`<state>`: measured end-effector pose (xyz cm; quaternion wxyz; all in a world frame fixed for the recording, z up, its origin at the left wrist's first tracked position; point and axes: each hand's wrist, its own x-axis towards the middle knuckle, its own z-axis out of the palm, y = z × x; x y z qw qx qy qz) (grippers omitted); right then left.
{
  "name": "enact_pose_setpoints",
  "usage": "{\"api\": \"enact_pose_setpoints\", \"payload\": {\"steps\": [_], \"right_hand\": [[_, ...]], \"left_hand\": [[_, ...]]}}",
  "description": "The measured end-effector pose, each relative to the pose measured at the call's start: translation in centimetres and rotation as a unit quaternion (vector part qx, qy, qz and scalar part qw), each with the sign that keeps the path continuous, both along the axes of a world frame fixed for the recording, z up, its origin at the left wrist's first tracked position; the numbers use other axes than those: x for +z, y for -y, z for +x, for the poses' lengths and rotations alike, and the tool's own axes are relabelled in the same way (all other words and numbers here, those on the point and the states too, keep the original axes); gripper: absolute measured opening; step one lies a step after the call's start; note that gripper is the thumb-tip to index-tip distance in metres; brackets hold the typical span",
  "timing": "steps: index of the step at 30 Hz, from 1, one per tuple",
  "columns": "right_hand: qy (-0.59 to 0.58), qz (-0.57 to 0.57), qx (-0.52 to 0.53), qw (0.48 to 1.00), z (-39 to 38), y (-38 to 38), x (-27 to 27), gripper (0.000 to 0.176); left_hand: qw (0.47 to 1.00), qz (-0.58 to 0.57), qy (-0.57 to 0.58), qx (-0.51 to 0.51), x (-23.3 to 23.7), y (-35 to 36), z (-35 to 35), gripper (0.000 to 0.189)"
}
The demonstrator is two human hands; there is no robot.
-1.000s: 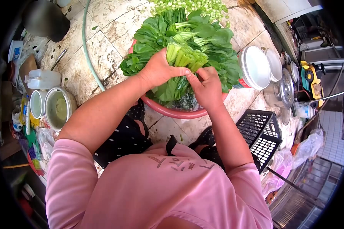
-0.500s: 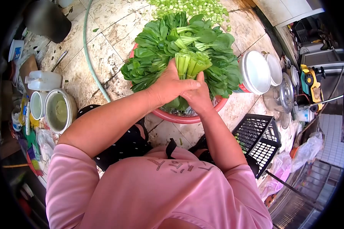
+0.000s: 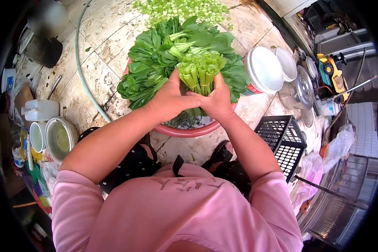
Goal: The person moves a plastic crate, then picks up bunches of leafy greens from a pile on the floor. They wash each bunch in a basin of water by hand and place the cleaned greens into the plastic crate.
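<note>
A bunch of leafy greens [image 3: 202,72] is held between my two hands, its pale cut stem ends facing up and a thin band around the stalks. My left hand [image 3: 171,97] wraps the bunch's left side, and my right hand [image 3: 216,98] closes on its right side; the thumbs meet in front. Below and behind it, more leafy greens [image 3: 149,59] are heaped over a red basin [image 3: 185,132]. Water and small leaf bits show at the basin's near side. Most of the held bunch's leaves are hidden under my hands.
Cut stem ends [image 3: 176,11] lie scattered on the tiled floor beyond the basin. A green hose [image 3: 80,63] runs along the left. White buckets [image 3: 264,69] and a black crate [image 3: 279,138] stand on the right. Tubs [image 3: 61,138] and a plastic jug [image 3: 40,110] sit at left.
My hands have shifted on the bunch, with the right hand now higher along its right side. The stem ends tilt more toward me, and the view has swung slightly right.
</note>
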<state>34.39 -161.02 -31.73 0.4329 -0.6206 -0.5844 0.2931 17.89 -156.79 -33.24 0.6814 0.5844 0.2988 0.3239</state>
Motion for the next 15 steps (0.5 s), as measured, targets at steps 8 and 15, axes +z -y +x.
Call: {"api": "enact_pose_setpoints", "payload": {"steps": [8,15], "right_hand": [[0.257,0.064,0.022,0.964,10.0,4.8,6.5,0.081],[0.516,0.009,-0.184,0.837,26.3,20.5,7.7,0.074]], "left_hand": [[0.997,0.025,-0.047,-0.047,2.0,-1.0,0.3,0.074],[0.985,-0.014,-0.145,-0.090,-1.0,-2.0,0.3,0.067]]}}
